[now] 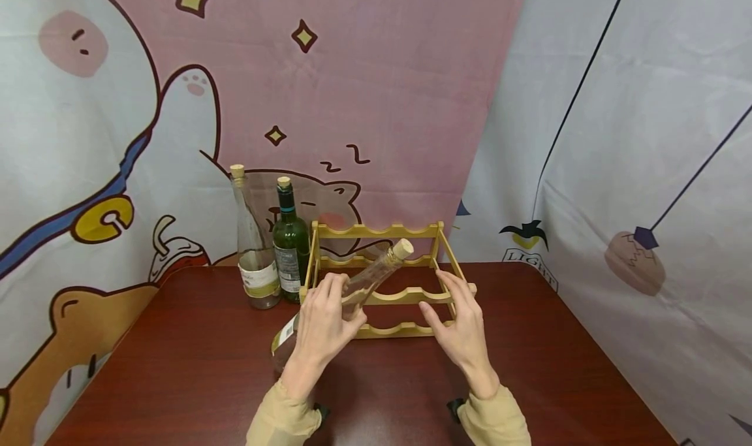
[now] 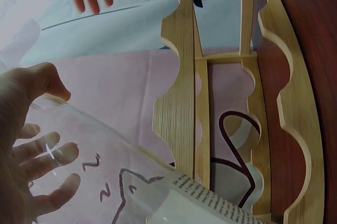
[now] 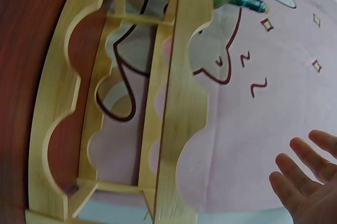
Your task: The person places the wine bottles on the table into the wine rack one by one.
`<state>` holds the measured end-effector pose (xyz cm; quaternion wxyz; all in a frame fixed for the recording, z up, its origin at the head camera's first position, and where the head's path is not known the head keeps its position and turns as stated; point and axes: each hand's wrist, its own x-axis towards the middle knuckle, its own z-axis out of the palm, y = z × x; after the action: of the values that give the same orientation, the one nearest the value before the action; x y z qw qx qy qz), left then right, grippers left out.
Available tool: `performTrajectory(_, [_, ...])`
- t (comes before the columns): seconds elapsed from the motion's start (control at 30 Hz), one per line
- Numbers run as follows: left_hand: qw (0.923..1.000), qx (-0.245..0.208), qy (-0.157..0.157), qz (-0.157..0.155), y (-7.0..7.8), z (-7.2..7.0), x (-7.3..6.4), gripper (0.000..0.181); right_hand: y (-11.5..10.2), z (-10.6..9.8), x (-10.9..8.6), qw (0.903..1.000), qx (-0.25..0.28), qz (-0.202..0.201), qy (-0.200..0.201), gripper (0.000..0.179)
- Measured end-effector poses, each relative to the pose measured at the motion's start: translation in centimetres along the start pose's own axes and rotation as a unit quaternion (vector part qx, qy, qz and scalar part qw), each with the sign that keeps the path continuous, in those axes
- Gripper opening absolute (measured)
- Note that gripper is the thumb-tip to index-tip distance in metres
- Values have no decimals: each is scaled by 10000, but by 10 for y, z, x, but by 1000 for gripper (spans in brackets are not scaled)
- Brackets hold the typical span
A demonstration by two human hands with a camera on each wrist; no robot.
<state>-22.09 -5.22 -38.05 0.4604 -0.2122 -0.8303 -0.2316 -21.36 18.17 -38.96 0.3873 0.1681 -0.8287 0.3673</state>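
My left hand (image 1: 323, 322) grips a clear glass bottle (image 1: 376, 277) with a cork in its neck. The bottle slants, its cork end up to the right and its labelled base down to the left. In the left wrist view, thumb and fingers of the left hand (image 2: 39, 145) lie around the clear bottle (image 2: 126, 155). Just behind both hands stands a two-tier wooden bottle rack (image 1: 411, 296) with scalloped rails. My right hand (image 1: 464, 322) is by the rack's right front, fingers spread and holding nothing; the right wrist view shows the right hand (image 3: 313, 182) beside the upper rail.
Left of the rack stand a green corked bottle (image 1: 288, 256) and a taller clear corked bottle (image 1: 257, 273), both upright. Everything sits on a dark red-brown table (image 1: 194, 367). A printed cloth (image 1: 411, 106) hangs behind the table.
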Motion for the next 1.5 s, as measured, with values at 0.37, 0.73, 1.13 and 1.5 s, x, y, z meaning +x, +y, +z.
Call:
performTrajectory(0.37, [9991,-46,-192,368,12,10,-5,48,-14,5,0,9965,827,112,-18,51])
performTrajectory(0.73, [9970,156,-477,595,27,16,-10,51,-26,11,-4,9760,2160,130,248,42])
performTrajectory(1.13, [9942,281,-818,637,38,21,-15,52,-32,15,-10,9093,4105,683,56,45])
performTrajectory(1.5, [9913,392,-963,807,46,28,-19,57,-41,19,-8,8520,5203,106,566,35])
